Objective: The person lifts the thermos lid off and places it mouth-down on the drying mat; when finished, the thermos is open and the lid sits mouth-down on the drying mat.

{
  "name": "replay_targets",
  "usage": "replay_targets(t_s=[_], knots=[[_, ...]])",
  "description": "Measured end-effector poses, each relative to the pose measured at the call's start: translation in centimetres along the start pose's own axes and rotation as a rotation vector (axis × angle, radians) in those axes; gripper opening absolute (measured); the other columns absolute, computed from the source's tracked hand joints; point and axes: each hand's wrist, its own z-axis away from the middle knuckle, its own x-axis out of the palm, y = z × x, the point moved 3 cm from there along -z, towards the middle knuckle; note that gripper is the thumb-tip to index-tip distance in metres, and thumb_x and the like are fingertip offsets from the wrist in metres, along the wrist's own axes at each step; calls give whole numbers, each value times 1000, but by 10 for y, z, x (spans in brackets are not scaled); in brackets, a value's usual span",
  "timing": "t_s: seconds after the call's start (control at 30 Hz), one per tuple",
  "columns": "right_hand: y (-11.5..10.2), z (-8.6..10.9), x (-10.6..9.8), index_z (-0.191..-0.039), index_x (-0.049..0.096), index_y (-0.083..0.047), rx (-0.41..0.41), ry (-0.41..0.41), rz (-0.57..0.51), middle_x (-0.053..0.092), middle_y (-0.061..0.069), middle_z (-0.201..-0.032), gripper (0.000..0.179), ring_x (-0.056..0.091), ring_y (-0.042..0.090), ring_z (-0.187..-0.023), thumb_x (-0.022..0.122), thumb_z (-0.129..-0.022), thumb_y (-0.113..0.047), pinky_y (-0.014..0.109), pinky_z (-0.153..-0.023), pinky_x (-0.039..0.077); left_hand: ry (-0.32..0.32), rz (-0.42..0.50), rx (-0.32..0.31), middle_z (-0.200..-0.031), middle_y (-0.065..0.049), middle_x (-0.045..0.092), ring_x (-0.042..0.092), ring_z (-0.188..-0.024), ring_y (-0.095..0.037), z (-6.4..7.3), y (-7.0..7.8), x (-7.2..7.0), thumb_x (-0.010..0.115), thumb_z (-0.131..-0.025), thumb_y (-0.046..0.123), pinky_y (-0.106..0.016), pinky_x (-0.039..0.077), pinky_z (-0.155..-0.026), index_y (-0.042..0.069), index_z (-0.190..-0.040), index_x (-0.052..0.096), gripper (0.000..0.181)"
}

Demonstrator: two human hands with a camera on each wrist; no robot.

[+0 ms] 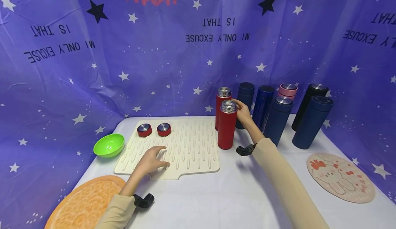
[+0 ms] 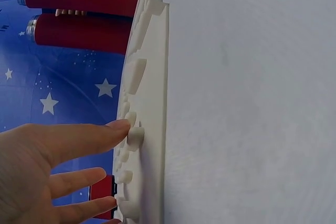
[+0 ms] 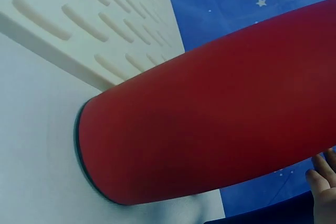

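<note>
Two red flask bodies without lids stand upright at the mat's right edge: a front red flask [image 1: 227, 129] and a rear red flask [image 1: 222, 96]. My right hand [image 1: 243, 112] is close behind the front flask, its fingertips partly hidden by it. Fingers [image 2: 71, 12] of that hand show between the two flasks in the left wrist view. The front flask crosses the right wrist view. My left hand [image 1: 150, 160] hovers over the mat's front with spread fingers and nothing in them. Two red lids [image 1: 144, 130] [image 1: 164, 129] with silver tops lie on the white ribbed mat [image 1: 198, 167].
At right stand several more flasks, including a blue one [image 1: 263, 105], a pink one [image 1: 287, 90] and a black one [image 1: 306, 105]. A green bowl [image 1: 109, 146] is left of the mat. An orange round mat [image 1: 83, 205] and a pink rabbit mat [image 1: 340, 177] lie nearer the front.
</note>
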Motion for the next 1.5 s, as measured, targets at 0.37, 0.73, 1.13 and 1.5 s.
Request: replay_targets(t_s=[0.37, 0.73, 1.13, 1.5], knots=[[-11, 20, -6, -143, 41, 2, 21, -20, -98, 44, 23, -142, 44, 50, 15, -122, 49, -100, -6, 26, -100, 44, -18, -2, 13, -131, -27, 53, 44, -124, -46, 5, -1, -2, 85, -70, 19, -58, 36, -103, -3, -129, 56, 69], [-43, 56, -18, -140, 43, 7, -56, 17, -155, 44, 21, -143, 51, 51, 14, -125, 60, -97, -16, 26, -104, 40, -9, -5, -1, -131, -26, 53, 45, -124, -46, 13, -2, -9, 86, -70, 24, -58, 36, -103, -1, -130, 56, 72], [-97, 133, -34, -137, 49, 2, -251, 51, 49, 52, 14, -139, 48, 49, 23, -128, 63, -95, -14, 19, -99, 43, -6, 0, 7, -129, -29, 54, 45, -123, -48, 17, -3, -7, 86, -70, 23, -60, 36, -102, -2, -128, 56, 70], [-127, 156, -54, -136, 53, -5, -463, 181, 396, 53, 11, -138, 55, 48, 19, -130, 72, -85, -2, 21, -105, 37, -8, -13, 10, -128, -28, 55, 45, -123, -48, 17, -7, -6, 85, -71, 27, -57, 36, -103, -4, -127, 56, 70]])
